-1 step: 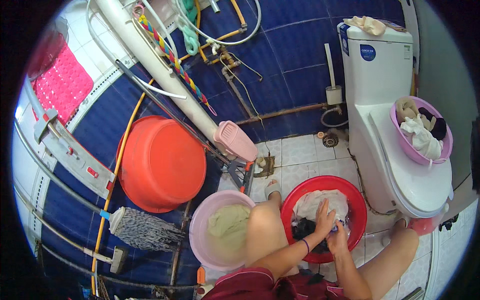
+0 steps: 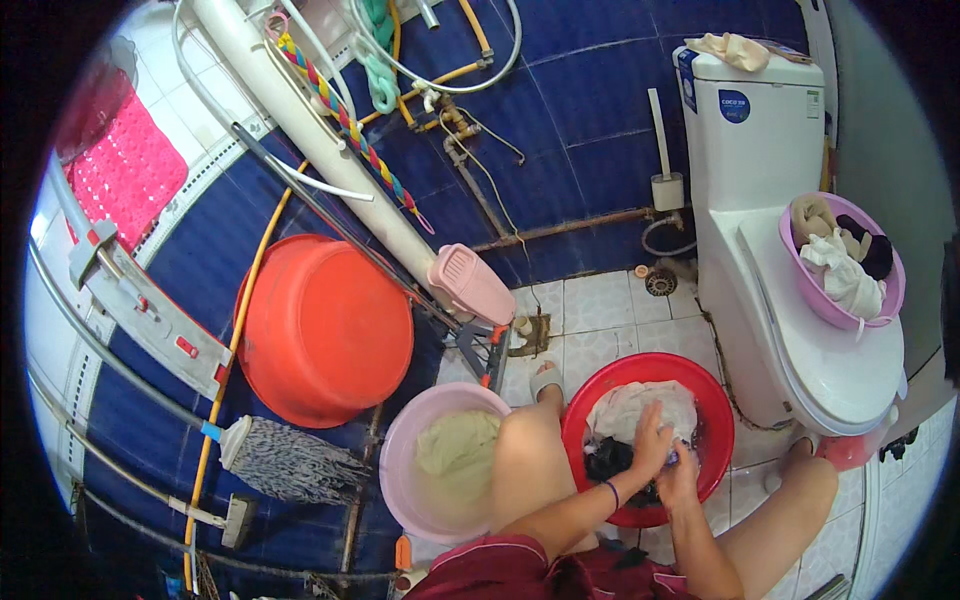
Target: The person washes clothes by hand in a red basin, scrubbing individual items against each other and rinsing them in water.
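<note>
In front of me, between my knees, stands a red basin (image 2: 720,410) with wet laundry in it. White cloth (image 2: 640,403) is bunched on its far side, and black cloth (image 2: 606,459) lies to the left of my hands. My left hand (image 2: 652,444) is over the basin with its fingers stretched out, pressed toward the right one. Just right of it, my right hand (image 2: 680,478) is closed round a small bluish-purple piece (image 2: 671,457), mostly hidden between the two hands; its kind cannot be made out.
A pink basin (image 2: 392,460) with greenish cloth in water stands by my left knee. A big red tub (image 2: 325,330) leans at the left near a mop (image 2: 290,460). At the right, a purple basin (image 2: 815,295) of clothes rests on the toilet (image 2: 830,365).
My left hand has shifted slightly against the right one over the basin. The laundry and the surroundings look the same.
</note>
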Motion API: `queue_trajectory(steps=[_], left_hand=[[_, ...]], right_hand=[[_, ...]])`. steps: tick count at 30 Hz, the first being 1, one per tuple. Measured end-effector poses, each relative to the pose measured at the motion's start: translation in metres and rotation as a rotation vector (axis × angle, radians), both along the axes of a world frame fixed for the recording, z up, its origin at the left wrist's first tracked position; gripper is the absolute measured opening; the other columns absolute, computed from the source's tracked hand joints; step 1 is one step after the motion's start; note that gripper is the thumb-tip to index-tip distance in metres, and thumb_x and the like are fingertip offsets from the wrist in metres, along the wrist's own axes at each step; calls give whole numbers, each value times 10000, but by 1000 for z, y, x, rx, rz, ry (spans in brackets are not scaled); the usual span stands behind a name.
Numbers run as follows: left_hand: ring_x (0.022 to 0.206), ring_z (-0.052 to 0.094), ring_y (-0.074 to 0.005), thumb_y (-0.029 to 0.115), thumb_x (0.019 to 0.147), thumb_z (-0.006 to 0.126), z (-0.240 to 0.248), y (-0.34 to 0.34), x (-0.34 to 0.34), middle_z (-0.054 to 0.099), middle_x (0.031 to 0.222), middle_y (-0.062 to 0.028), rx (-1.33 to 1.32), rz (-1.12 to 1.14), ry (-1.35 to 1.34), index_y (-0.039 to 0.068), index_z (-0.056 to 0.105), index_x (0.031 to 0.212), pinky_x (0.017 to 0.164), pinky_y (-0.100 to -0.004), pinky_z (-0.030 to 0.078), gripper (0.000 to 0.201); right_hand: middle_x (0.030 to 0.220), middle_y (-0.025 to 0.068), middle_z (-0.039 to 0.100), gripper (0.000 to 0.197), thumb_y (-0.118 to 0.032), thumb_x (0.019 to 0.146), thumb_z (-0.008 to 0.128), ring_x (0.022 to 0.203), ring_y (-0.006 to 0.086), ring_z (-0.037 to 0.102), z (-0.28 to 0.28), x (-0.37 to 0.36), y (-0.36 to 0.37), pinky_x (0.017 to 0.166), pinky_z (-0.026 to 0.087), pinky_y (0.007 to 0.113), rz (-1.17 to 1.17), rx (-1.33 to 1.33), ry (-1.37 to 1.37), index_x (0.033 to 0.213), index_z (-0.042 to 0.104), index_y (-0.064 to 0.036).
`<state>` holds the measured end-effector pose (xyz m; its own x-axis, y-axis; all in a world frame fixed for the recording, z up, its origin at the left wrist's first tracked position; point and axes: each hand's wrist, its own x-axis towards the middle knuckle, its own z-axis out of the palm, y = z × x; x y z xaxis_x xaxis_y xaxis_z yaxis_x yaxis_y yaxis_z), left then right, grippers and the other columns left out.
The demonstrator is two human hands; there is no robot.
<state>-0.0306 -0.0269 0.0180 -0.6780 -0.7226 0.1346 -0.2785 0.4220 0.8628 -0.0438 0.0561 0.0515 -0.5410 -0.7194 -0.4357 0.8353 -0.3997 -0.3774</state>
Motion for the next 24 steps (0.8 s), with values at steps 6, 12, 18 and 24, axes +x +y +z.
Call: queue_trajectory(steps=[6,12,18,24], left_hand=[[1142,263,-307,129,728,441,5,44,0,333,1195,-193,-244,-384,157,-8,322,1171,953,-384,152,478],[1142,253,-318,143,752,428,-7,1,6,316,1200,-205,-29,-130,2,-35,316,1162,948,-354,179,461],[1178,191,-305,163,777,402,21,41,19,245,1247,-189,-128,-389,93,-16,274,1192,959,-359,153,471],[1188,137,-322,193,789,378,-12,4,1,181,1274,-195,-62,-139,-81,-5,232,1216,972,-342,116,493]], right_hand=[[1101,52,428,379,-275,816,374,1038,176,381,-111,-19,-1,885,285,291,-148,-648,196,1127,385,-59],[990,60,490,267,-234,776,464,924,173,470,-16,-1,-2,789,389,308,-82,-18,-86,990,469,-74],[1045,59,466,386,-293,793,454,950,184,448,-44,-17,4,821,359,316,-174,-120,-86,1095,407,-58],[1027,65,477,356,-280,784,466,945,177,451,-29,0,-2,820,359,294,-37,-37,-78,1049,443,-44]])
